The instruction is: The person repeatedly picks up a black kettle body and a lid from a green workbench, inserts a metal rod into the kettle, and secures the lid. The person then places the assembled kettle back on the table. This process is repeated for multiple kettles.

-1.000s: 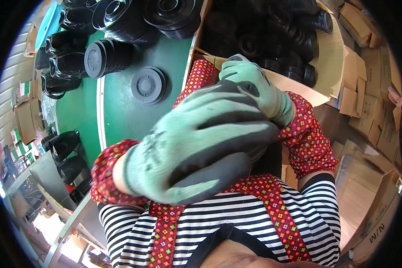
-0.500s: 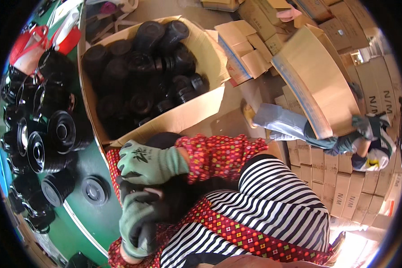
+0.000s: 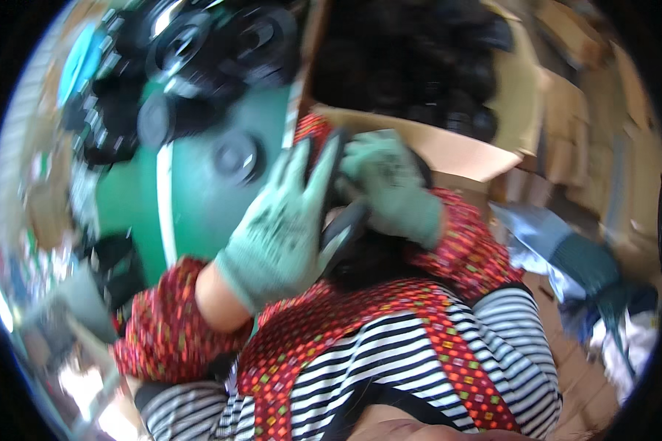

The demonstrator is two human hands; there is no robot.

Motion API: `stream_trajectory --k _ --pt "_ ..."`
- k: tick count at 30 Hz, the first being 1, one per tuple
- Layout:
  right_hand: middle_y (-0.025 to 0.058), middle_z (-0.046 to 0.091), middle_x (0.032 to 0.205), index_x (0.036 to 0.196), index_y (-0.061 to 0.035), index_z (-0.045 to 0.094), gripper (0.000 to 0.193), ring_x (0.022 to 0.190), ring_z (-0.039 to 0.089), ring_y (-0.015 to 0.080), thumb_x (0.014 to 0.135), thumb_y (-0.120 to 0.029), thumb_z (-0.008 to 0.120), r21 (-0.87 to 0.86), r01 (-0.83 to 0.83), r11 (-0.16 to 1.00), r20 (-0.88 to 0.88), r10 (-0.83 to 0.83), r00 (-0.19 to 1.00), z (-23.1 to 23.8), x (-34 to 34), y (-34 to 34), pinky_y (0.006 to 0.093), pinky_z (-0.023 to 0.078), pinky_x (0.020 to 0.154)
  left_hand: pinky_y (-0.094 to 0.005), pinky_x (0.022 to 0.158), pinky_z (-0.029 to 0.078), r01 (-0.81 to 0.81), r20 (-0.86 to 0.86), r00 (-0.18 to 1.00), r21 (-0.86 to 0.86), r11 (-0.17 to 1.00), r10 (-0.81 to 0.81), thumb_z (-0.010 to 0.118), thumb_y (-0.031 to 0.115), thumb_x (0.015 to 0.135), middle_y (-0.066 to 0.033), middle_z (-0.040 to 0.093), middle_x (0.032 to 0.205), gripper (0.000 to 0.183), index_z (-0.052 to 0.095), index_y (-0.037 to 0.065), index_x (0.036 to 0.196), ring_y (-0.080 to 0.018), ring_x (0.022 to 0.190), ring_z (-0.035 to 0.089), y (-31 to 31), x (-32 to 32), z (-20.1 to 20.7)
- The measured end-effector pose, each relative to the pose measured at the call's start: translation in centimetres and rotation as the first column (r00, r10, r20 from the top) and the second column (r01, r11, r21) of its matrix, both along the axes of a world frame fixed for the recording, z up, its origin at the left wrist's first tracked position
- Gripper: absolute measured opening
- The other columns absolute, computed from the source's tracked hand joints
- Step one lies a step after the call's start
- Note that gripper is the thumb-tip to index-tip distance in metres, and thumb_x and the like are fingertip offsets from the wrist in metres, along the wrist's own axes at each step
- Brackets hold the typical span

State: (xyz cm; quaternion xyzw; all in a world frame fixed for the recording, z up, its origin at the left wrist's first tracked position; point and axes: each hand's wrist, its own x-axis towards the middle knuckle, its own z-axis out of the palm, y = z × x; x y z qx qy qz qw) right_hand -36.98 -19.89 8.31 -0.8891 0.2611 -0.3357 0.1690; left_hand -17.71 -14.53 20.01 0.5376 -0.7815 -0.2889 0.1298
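Note:
My left hand (image 3: 276,224) wears a light green glove with dark fingertips. Its fingers stretch upward, with the thumb spread away from them, beside a dark piece in front of my lap. My right hand (image 3: 390,180), gloved the same way, has its fingers curled in toward that piece. Between and below both hands lies a black mass (image 3: 368,261), its shape lost in blur and shadow. A dark rounded edge shows behind the right hand. To the left, a round black disc-like part (image 3: 237,156) lies on the green tabletop (image 3: 198,202).
Several black round parts (image 3: 180,48) crowd the far left of the table. Beyond my right hand, a cardboard box (image 3: 449,151) holds many more. Cartons (image 3: 603,154) are stacked at the right. Another person's dark clothing (image 3: 585,261) shows at the right, blurred.
The view has swung, so the table and box appear turned. My left hand has come up from low on the piece, its fingers now straightened. The carton carried by the other person is no longer distinguishable.

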Motion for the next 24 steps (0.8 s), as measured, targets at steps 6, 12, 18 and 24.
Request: stream_trajectory --k 6,12,18,24 --pt "0.0099 0.061 0.098 0.133 -0.0059 0.069 0.048 0.089 0.060 0.0286 0.093 -0.031 0.070 0.245 0.075 0.967 -0.368 0.021 0.929 9.1 -0.8 1.9 0.0473 0.044 0.087 -0.0426 0.092 0.058 0.062 -0.171 0.985 0.243 0.968 -0.020 0.057 0.024 0.105 -0.0259 0.071 0.124 0.051 0.054 -0.002 0.149 -0.0399 0.106 0.074 -1.1 4.6 -4.5" --pt "0.0135 0.063 0.111 0.144 -0.0035 0.060 0.058 0.098 0.062 0.0301 0.091 -0.024 0.071 0.222 0.150 0.963 -0.651 0.031 0.758 12.7 -1.4 4.1 0.0472 0.046 0.086 -0.0463 0.093 0.056 0.283 -0.330 0.919 0.168 0.944 -0.217 0.073 0.030 0.088 -0.0191 0.074 0.114 0.047 0.069 0.009 0.129 -0.0395 0.106 0.072 -3.7 5.1 -8.7" --pt "0.0116 0.062 0.104 0.146 -0.0024 0.059 0.060 0.092 0.064 0.0280 0.090 -0.023 0.071 0.144 0.212 0.967 -0.704 -0.050 0.708 12.6 -0.7 5.4 0.0447 0.048 0.084 -0.0455 0.084 0.057 0.306 -0.350 0.883 -0.076 0.949 -0.312 0.068 0.026 0.088 -0.0214 0.074 0.102 0.039 0.072 0.004 0.120 -0.0422 0.095 0.072 -4.5 4.3 -11.6" --pt "0.0099 0.069 0.104 0.143 -0.0060 0.064 0.054 0.093 0.068 0.0272 0.093 -0.023 0.070 -0.010 0.210 0.978 -0.635 -0.169 0.753 9.3 -1.1 6.2 0.0425 0.050 0.084 -0.0439 0.086 0.058 0.214 -0.258 0.930 -0.199 0.956 -0.262 0.070 0.017 0.086 -0.0223 0.074 0.104 0.038 0.071 0.001 0.121 -0.0429 0.097 0.072 -3.1 4.4 -12.2"
